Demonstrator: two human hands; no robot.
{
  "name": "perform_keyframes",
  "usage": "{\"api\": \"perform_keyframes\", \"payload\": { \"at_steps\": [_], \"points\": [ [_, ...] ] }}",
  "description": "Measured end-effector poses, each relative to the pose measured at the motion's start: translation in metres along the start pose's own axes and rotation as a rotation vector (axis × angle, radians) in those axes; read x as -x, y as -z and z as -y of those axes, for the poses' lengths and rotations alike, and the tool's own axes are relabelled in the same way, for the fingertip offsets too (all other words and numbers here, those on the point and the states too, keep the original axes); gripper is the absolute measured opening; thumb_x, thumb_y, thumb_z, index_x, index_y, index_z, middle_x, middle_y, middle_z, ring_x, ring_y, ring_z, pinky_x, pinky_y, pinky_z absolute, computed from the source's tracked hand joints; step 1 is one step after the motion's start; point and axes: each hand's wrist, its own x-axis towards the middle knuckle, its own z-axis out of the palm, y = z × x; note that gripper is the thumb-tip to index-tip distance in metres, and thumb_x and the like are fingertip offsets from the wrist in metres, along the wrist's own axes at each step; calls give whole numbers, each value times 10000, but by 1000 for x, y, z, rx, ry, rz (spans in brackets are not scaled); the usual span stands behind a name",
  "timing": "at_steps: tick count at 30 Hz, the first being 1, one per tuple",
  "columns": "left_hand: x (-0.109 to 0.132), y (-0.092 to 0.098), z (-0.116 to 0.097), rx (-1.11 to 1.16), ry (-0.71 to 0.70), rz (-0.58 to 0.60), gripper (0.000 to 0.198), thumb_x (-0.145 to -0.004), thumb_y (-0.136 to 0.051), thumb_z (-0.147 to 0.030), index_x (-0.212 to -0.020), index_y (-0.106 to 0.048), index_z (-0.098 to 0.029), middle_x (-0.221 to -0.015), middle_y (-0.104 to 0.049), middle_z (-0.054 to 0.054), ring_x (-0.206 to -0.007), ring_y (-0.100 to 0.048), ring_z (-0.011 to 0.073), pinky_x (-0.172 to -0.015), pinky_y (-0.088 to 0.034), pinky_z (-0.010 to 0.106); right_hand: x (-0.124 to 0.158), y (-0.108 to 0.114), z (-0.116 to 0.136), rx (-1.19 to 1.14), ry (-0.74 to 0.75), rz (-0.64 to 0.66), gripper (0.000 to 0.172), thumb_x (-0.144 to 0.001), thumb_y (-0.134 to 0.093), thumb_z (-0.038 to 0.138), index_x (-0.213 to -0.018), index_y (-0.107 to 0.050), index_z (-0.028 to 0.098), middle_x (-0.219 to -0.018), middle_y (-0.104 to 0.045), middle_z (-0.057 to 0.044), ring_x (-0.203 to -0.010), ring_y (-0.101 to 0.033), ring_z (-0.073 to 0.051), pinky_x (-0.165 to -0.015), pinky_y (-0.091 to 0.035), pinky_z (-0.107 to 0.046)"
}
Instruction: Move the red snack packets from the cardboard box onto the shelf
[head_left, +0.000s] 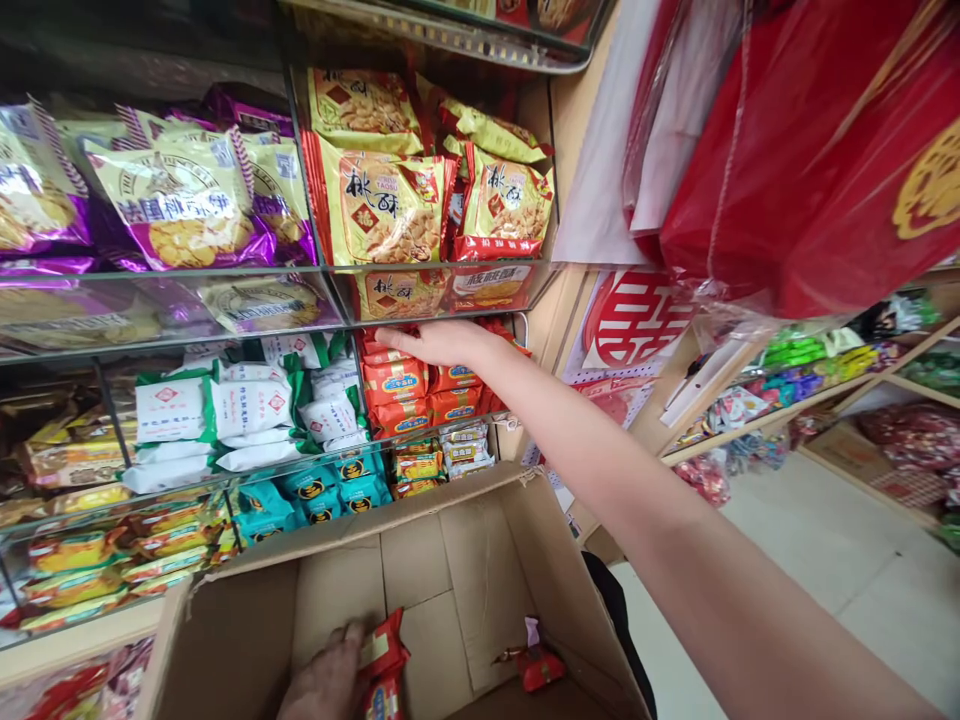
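Probably light, slick, crushable, best taken by the sides: red packets [385,650] in our cardboard box [480,540] | left hand [330,672] half-curled against them, we can't tell its grip | right hand [435,344] loosely flat over shelved red packets [395,380], grip unclear

Reference: cardboard box [487,560]. Right hand [442,343], beyond the box's far rim: bare, slender at the wrist. Right forearm [600,450], right of the box: bare along its visible length, smooth, widening from the wrist. Left hand [324,678], inside the box: bare, rounded knuckles; finer detail blurred.
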Motion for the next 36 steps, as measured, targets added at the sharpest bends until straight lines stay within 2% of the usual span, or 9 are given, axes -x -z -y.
{"api": "perform_keyframes", "payload": {
  "at_steps": [6, 10, 15, 17, 20, 23, 25, 31, 36],
  "points": [
    [-12, -7, -9, -49, 47, -101, 512, -768, -372, -165, -1274, -384, -94, -1217, -471, 202, -1060, -510, 309, -845, -388, 415, 31, 6, 19, 170, -26, -79, 715, -761, -272, 678, -1119, -518, 110, -1109, -584, -168, -1082, -498, -283, -924, -364, -440],
    [-23, -13, -12, 4, 44, -112, 596, -665, -474, -83, -1254, -429, -161, -1251, -464, 154, -1126, -451, 312, -889, -350, 411, 76, 5, 47, 238, 53, -167, 630, -801, -326, 601, -1116, -513, 88, -1236, -483, -182, -1198, -371, -287, -996, -258, -495],
    [-30, -9, -5, 249, -22, -52, 524, -515, -568, -79, -1034, -612, -130, -1102, -599, 125, -1034, -534, 280, -866, -385, 333, 169, -41, 86, -33, 266, -90, 298, -842, -438, 361, -948, -609, 142, -1145, -566, -91, -1178, -390, -189, -1015, -299, -349],
    [-27, 2, -7, 381, -46, -31, 422, -497, -593, -106, -915, -642, -137, -945, -664, 93, -916, -592, 270, -793, -429, 329, 204, -73, 93, -195, 168, 40, 252, -802, -503, 352, -925, -624, 169, -1131, -574, -83, -1141, -430, -188, -963, -364, -305],
    [-10, 30, -27, 603, -103, -65, 291, -654, -559, -307, -879, -589, -126, -837, -675, 78, -805, -612, 244, -717, -460, 329, 236, -114, 96, -450, -282, 64, 355, -759, -558, 357, -1064, -554, 175, -1137, -562, -104, -1067, -496, -212, -883, -426, -333],
    [16, 62, -64, 822, -204, -148, 374, -792, -385, -461, -1009, -481, -172, -851, -638, 29, -743, -585, 165, -649, -469, 261, 240, -131, 99, -800, -701, -68, 332, -791, -483, 399, -1013, -502, 153, -897, -605, -78, -786, -593, -179, -666, -499, -308],
    [31, 80, -89, 942, -225, -193, 360, -777, -419, -493, -987, -455, -203, -783, -610, -9, -592, -530, 122, -545, -466, 241, 233, -130, 103, -1013, -807, -145, 283, -822, -396, 446, -807, -476, 176, -655, -521, 9, -532, -533, -120, -468, -455, -239],
    [52, 94, -131, 1394, -193, -390, 345, -666, -618, -441, -871, -431, -237, -589, -542, -84, -399, -415, 71, -314, -382, 179, 213, -110, 109, -867, -783, -437, 343, -858, -320, 435, -623, -376, 192, -554, -397, 46, -516, -396, -87, -482, -341, -206],
    [55, 103, -127, 1414, -230, -450, 285, -721, -549, -469, -848, -501, -218, -613, -549, -67, -521, -489, 81, -471, -423, 176, 215, -103, 107, -732, -688, -471, 328, -846, -382, 375, -580, -303, 199, -511, -332, 66, -484, -320, -74, -464, -276, -208]
  ]
}}
